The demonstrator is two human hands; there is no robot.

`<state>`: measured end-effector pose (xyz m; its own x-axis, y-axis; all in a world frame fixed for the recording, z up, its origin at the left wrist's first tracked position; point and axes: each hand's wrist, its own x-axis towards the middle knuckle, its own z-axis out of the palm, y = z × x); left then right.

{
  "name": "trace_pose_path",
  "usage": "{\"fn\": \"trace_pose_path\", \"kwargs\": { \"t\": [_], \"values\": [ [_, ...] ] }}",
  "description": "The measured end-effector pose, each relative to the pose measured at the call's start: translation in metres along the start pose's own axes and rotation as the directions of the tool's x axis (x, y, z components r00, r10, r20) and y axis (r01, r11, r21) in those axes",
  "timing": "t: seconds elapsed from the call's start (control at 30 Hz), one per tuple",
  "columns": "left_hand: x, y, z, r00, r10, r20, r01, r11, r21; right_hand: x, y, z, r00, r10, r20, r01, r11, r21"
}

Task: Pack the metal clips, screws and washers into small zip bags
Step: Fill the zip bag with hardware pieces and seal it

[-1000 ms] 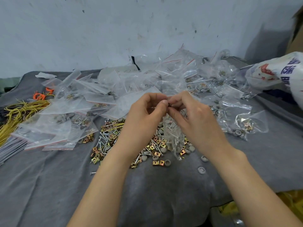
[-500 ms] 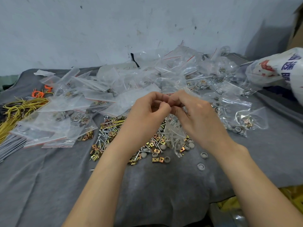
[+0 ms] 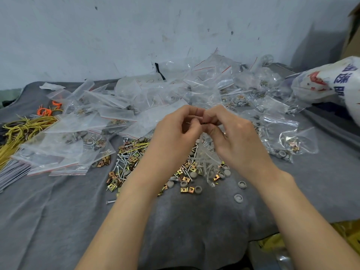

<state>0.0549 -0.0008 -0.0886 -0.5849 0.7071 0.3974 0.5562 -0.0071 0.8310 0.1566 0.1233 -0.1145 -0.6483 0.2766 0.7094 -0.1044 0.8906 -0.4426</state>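
Base layer: grey cloth (image 3: pixel 194 240). Beyond both hands, a heap of zip bags (image 3: pixel 148 98) spreads left and right. Directly below the hands: hardware pile (image 3: pixel 128 162) of clips, screws and washers. The left hand (image 3: pixel 175 137) and right hand (image 3: pixel 235 139) meet fingertip to fingertip with fingers curled. Both pinch the top of one small zip bag (image 3: pixel 206 159), which hangs under the right hand with screws inside.

Both hands, left hand (image 3: pixel 175 137) and right hand (image 3: pixel 233 139), pinch the top of a small zip bag (image 3: pixel 207 162). It hangs over loose screws (image 3: pixel 124 162) and clips (image 3: pixel 187 190).
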Motion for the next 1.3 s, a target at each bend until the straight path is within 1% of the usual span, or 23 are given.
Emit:
{"fn": "trace_pose_path", "kwargs": {
  "t": [0.1,0.27,0.37,0.47,0.53,0.6,0.67,0.73,0.87,1.0,1.07,1.17,1.3],
  "values": [
    [0.001,-0.002,-0.002,0.999,-0.033,-0.016,0.033,0.999,0.018,0.001,0.000,0.000,1.000,-0.004,-0.029,0.004,1.000,0.024],
    [0.000,-0.002,-0.007,0.995,-0.076,0.067,0.078,0.997,-0.026,0.001,0.002,-0.001,1.000,0.021,-0.016,-0.020,0.999,0.026],
    [0.002,-0.003,-0.006,0.995,-0.093,0.025,0.094,0.993,-0.065,0.001,-0.001,0.000,0.997,0.074,-0.008,-0.074,0.995,0.061],
    [0.002,-0.003,-0.003,0.997,-0.051,-0.060,0.050,0.998,-0.025,0.003,-0.003,0.001,0.986,0.166,0.014,-0.166,0.980,0.110],
    [0.001,-0.002,0.000,0.995,0.017,-0.098,-0.011,0.998,0.063,0.005,-0.003,0.000,0.984,0.175,0.022,-0.176,0.978,0.111],
    [0.000,-0.002,0.002,0.987,0.110,-0.113,-0.088,0.979,0.187,0.006,-0.003,-0.001,0.985,0.169,0.022,-0.171,0.977,0.127],
    [-0.001,-0.003,0.004,0.981,0.156,-0.112,-0.124,0.961,0.248,0.007,-0.003,-0.002,0.987,0.161,0.026,-0.163,0.977,0.136],
    [-0.002,-0.004,0.004,0.983,0.152,-0.105,-0.122,0.961,0.248,0.007,-0.004,-0.001,0.986,0.165,0.034,-0.168,0.975,0.146],
    [-0.002,-0.004,0.006,0.987,0.119,-0.107,-0.101,0.981,0.164,0.007,-0.005,-0.001,0.983,0.180,0.034,-0.184,0.968,0.172],
    [-0.002,-0.006,0.008,0.983,0.130,-0.127,-0.099,0.970,0.222,0.007,-0.005,0.001,0.982,0.187,0.009,-0.186,0.971,0.153],
    [-0.002,-0.007,0.008,0.981,0.132,-0.143,-0.099,0.971,0.220,0.007,-0.005,0.003,0.980,0.197,-0.023,-0.192,0.972,0.139],
    [-0.002,-0.007,0.007,0.977,0.159,-0.143,-0.124,0.966,0.226,0.006,-0.005,0.003,0.979,0.193,-0.068,-0.185,0.977,0.109],
    [-0.003,-0.011,0.005,0.969,0.207,-0.132,-0.164,0.947,0.277,0.004,-0.008,0.004,0.980,0.183,-0.075,-0.177,0.981,0.074]
  ]
}}
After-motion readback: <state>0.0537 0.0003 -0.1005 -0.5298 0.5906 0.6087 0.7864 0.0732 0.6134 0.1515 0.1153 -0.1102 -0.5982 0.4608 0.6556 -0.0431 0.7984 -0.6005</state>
